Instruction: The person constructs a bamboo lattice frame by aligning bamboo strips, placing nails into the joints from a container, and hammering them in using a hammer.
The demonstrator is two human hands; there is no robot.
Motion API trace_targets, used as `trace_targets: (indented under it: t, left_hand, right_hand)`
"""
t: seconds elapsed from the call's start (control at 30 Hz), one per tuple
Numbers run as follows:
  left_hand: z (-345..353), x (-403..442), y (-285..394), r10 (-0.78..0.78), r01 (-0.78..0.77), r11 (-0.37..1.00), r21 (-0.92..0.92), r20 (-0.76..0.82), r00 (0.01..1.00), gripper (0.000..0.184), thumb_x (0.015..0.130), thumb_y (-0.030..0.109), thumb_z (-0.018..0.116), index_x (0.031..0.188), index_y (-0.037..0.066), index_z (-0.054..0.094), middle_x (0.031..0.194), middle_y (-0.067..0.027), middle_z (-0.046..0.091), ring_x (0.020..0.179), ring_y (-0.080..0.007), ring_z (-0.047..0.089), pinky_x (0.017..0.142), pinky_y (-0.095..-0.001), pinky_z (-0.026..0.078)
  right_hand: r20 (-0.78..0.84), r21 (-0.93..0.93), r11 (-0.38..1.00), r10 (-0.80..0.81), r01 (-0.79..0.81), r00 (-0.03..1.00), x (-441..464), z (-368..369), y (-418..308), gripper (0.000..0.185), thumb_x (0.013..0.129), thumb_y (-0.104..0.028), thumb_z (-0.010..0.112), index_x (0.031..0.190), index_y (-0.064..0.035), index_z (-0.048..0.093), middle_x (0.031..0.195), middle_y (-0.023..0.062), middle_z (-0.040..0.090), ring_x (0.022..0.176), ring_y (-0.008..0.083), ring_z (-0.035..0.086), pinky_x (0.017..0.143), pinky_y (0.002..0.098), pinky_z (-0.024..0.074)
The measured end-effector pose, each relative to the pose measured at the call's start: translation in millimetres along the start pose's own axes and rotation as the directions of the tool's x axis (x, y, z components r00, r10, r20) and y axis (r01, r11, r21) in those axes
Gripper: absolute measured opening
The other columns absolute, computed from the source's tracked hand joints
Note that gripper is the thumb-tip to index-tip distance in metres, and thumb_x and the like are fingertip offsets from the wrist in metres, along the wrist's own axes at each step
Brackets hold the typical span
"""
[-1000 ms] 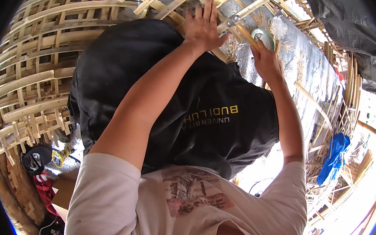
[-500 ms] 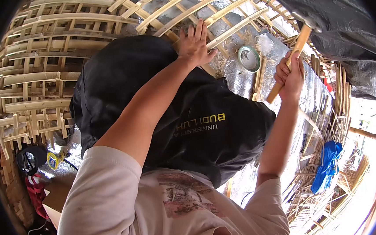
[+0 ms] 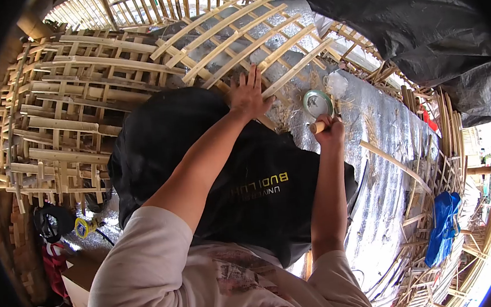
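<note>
My left hand point(image 3: 247, 95) lies with spread fingers on the bamboo lattice point(image 3: 247, 31), holding nothing. To its right, my right hand point(image 3: 331, 130) is closed round the wooden handle of a hammer point(image 3: 317, 127). The butt of the handle shows; the hammer's head is hidden. Just above that hand sits a round dish with a green rim point(image 3: 317, 103), on the silvery sheet. A black cloth with yellow lettering point(image 3: 258, 164) spreads under both forearms.
Silvery sheeting point(image 3: 375, 195) extends to the right, crossed by a loose bent strip point(image 3: 396, 163). Blue cloth point(image 3: 443, 227) hangs beside bundled bamboo slats. Black plastic point(image 3: 407, 14) covers the upper right. A cap point(image 3: 53, 222), yellow tape point(image 3: 82, 227) and cardboard box point(image 3: 82, 276) are at left.
Half a second ago the hammer was raised at the upper right; my right hand has brought it down and left, beside the dish. My left hand stays on the lattice. The whole view has shifted.
</note>
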State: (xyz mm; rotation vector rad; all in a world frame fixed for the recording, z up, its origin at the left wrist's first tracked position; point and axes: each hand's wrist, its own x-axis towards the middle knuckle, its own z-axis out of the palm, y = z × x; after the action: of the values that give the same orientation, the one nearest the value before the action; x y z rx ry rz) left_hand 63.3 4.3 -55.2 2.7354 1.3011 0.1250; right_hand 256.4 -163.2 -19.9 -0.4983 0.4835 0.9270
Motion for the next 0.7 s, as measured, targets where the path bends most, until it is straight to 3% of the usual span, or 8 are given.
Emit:
trace_targets:
  t: [0.1,0.2,0.37,0.57,0.7]
  left_hand:
    - [-1,0,-1,0.010,-0.010,1.000,0.001,0.026,1.000,0.095,0.093,0.065,0.048,0.160,0.004,0.020,0.169,-0.0130,0.010,0.143,-0.0360,0.034,0.116,-0.0569,0.028]
    - [5,3,-6,0.048,-0.048,0.998,-0.050,0.000,0.999,0.094,0.093,0.066,0.048,0.159,0.004,0.022,0.168,-0.0147,0.010,0.143,-0.0376,0.034,0.116,-0.0567,0.028]
    - [6,5,-9,0.066,-0.065,0.994,-0.091,0.007,0.998,0.094,0.093,0.066,0.047,0.160,0.007,0.020,0.168,-0.0171,0.009,0.144,-0.0409,0.032,0.117,-0.0576,0.025]
    - [9,9,-13,0.070,-0.065,0.987,-0.149,0.029,0.997,0.091,0.096,0.062,0.046,0.161,0.005,0.015,0.168,-0.0191,0.006,0.146,-0.0425,0.029,0.118,-0.0589,0.024]
    - [-12,7,-17,0.070,-0.063,0.973,-0.224,0.021,0.997,0.088,0.098,0.056,0.049,0.159,0.002,0.015,0.166,-0.0218,0.010,0.146,-0.0435,0.028,0.117,-0.0600,0.025]
  right_hand:
    - [0.133,0.060,0.993,0.095,-0.104,0.986,-6,12,-8,0.032,0.109,-0.029,0.037,0.084,-0.0096,0.040,0.063,-0.0024,0.034,0.049,0.0081,0.034,0.043,0.0217,0.0360]
    - [0.147,-0.054,0.995,0.091,-0.084,0.985,0,8,-3,0.034,0.109,-0.032,0.037,0.084,-0.0096,0.041,0.063,-0.0019,0.035,0.049,0.0083,0.034,0.042,0.0211,0.0356]
    - [0.072,0.107,0.964,0.237,-0.244,0.969,5,3,3,0.030,0.109,-0.027,0.038,0.086,-0.0075,0.044,0.065,-0.0014,0.037,0.051,0.0084,0.036,0.042,0.0206,0.0368]
    - [0.061,0.026,0.995,0.091,-0.093,0.994,8,3,8,0.023,0.105,-0.018,0.041,0.084,-0.0085,0.042,0.066,-0.0007,0.038,0.051,0.0082,0.037,0.043,0.0197,0.0376]
    - [0.105,0.010,0.996,0.092,-0.094,0.990,11,1,7,0.022,0.103,-0.016,0.041,0.083,-0.0083,0.041,0.067,-0.0001,0.039,0.051,0.0080,0.037,0.043,0.0196,0.0381]
